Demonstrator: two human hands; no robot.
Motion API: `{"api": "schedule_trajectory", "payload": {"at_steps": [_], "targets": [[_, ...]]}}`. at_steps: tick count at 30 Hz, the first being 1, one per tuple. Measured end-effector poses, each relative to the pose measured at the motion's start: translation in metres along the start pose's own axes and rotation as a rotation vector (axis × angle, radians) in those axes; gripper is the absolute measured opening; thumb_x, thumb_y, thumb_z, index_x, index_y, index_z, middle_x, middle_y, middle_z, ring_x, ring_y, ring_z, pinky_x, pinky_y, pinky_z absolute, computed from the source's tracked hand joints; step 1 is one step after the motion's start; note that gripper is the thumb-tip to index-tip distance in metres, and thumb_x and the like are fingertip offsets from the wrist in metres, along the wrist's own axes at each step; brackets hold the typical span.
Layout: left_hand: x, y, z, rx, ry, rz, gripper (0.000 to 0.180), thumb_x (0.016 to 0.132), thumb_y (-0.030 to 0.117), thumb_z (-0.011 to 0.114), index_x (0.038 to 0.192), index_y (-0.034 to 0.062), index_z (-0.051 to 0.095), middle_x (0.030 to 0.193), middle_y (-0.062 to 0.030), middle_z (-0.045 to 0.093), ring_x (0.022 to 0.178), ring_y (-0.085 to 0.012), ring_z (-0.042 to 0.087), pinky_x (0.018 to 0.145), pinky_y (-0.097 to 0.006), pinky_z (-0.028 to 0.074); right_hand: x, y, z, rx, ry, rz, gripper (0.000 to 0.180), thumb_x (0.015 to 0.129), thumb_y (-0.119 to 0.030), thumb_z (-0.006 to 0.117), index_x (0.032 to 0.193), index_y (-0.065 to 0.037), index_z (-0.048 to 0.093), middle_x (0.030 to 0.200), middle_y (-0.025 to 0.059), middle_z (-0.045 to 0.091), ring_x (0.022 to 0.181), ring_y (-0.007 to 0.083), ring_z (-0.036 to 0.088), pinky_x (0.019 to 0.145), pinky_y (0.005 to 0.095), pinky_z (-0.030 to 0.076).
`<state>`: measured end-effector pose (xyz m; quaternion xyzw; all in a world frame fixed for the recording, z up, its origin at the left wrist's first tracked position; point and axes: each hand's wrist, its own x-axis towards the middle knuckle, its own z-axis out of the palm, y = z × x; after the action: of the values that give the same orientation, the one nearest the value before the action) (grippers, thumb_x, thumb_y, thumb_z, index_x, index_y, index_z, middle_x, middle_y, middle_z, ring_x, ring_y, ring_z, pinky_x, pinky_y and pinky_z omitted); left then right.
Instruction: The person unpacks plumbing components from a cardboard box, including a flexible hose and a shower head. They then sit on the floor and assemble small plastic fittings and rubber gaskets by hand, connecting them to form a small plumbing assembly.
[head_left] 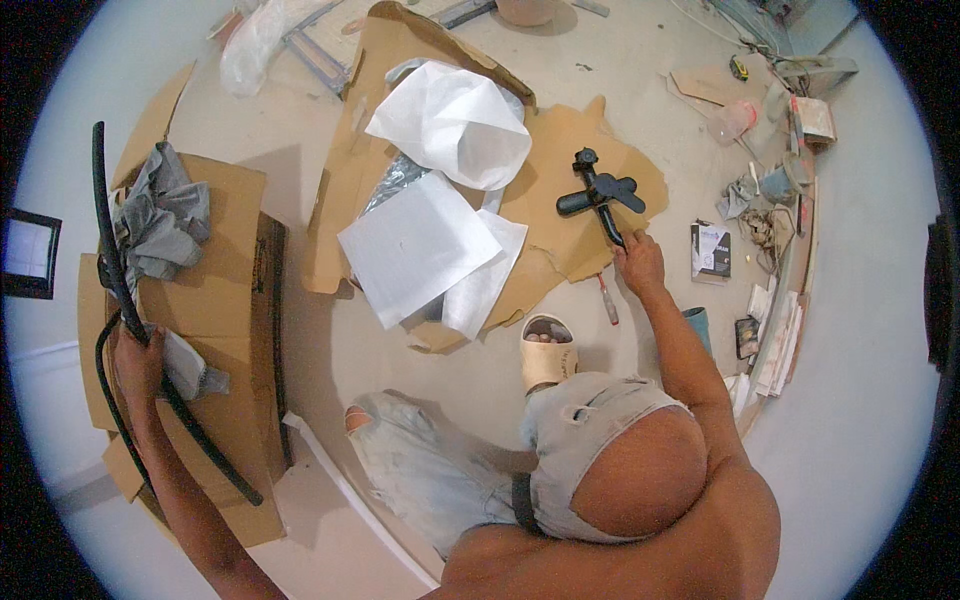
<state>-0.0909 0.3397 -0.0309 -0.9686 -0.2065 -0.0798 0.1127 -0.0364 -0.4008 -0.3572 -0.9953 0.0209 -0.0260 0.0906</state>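
Over the open cardboard box (235,350) at the left, my left hand (138,358) is closed round a long black tube (112,215). A thinner black hose (104,375) bends beside that hand. Toward the right, the fingers of my right hand (641,262) are closed on the lower end of a black tap-like fitting (600,188) with a curved spout and stubby arms. It lies on a flat, torn piece of cardboard (575,235). A screwdriver (608,300) rests on the floor just below my right hand.
White foam sheets (420,245) cover an opened cardboard piece (335,190) in the middle. Crumpled grey wrapping (165,215) tops the box. A small black-and-white box (711,250) stands at the right, near wall-side clutter. My sandalled foot (549,350) is between.
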Motion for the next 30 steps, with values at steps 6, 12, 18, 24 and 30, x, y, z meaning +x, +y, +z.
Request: {"api": "schedule_trajectory", "payload": {"at_steps": [6, 12, 18, 24, 30], "targets": [[-0.002, 0.006, -0.011, 0.028, -0.024, -0.004, 0.045, 0.084, 0.027, 0.070, 0.119, 0.0020, 0.056, 0.106, -0.0232, 0.066, 0.100, -0.0426, 0.063, 0.083, -0.048, 0.049, 0.034, -0.035, -0.064, -0.127, -0.511, 0.146, 0.043, 0.078, -0.035, 0.072, 0.106, -0.003, 0.066, 0.116, 0.0248, 0.059, 0.104, 0.0379, 0.059, 0.085, 0.0455, 0.050], [-0.004, 0.012, -0.009, 0.020, -0.032, -0.018, 0.041, 0.084, 0.027, 0.069, 0.115, 0.0021, 0.056, 0.103, -0.0214, 0.068, 0.097, -0.0420, 0.064, 0.082, -0.049, 0.050, 0.120, -0.127, -0.082, 0.217, -0.071, -0.117, 0.066, 0.079, -0.039, 0.073, 0.128, 0.001, 0.052, 0.119, 0.0285, 0.059, 0.104, 0.0406, 0.062, 0.089, 0.0447, 0.051], [0.000, 0.007, -0.006, -0.015, -0.007, -0.030, 0.044, 0.084, 0.028, 0.070, 0.113, -0.0006, 0.055, 0.101, -0.0227, 0.067, 0.098, -0.0423, 0.063, 0.082, -0.049, 0.049, 0.228, -0.136, -0.008, 1.074, -0.272, 0.189, 0.043, 0.086, -0.033, 0.068, 0.113, 0.000, 0.061, 0.104, 0.0220, 0.068, 0.090, 0.0377, 0.067, 0.080, 0.0442, 0.054], [-0.008, -0.018, -0.009, -0.005, -0.040, -0.026, 0.049, 0.084, 0.026, 0.069, 0.122, -0.0003, 0.052, 0.107, -0.0238, 0.065, 0.103, -0.0424, 0.061, 0.086, -0.049, 0.048, 0.205, 0.053, -0.079, 1.310, 0.494, 0.245, 0.041, 0.091, -0.024, 0.057, 0.120, 0.004, 0.057, 0.116, 0.0225, 0.063, 0.099, 0.0332, 0.065, 0.084, 0.0409, 0.053], [0.004, -0.004, 0.003, 0.010, -0.028, 0.012, 0.052, 0.085, 0.025, 0.067, 0.128, 0.0006, 0.051, 0.114, -0.0223, 0.065, 0.108, -0.0422, 0.060, 0.092, -0.047, 0.048, 0.112, 0.131, -0.124, 1.780, 0.572, 0.788, 0.026, 0.095, -0.014, 0.047, 0.111, 0.005, 0.054, 0.102, 0.0163, 0.063, 0.075, 0.0314, 0.065, 0.062, 0.0402, 0.057]]}}
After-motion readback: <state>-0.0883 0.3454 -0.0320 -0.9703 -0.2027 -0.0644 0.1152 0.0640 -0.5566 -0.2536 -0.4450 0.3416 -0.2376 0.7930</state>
